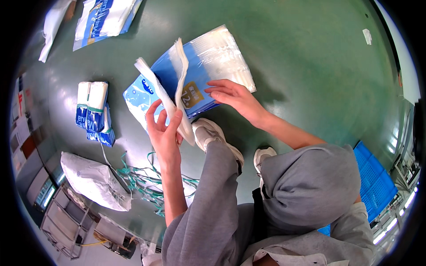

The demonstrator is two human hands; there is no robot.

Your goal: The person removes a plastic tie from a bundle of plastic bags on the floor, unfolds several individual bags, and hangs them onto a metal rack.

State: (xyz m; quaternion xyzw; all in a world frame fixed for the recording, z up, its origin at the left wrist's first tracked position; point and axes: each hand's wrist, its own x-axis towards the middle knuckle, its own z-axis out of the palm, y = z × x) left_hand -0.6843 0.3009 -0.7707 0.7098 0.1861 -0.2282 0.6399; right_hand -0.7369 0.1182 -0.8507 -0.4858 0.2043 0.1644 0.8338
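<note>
Near: person in grey trousers and white shoes crouched on the green floor, blue crate at right, white sack and a tangle of green strapping at left. Left hand is closed, pinching a fanned stack of white bag edges held upright, while the right hand lies flat with fingers extended on the blue-and-white bag stack lying mid-floor just beyond the shoes (touching, not gripping). Further left a strapped bag bundle; far left more loose bags.
</note>
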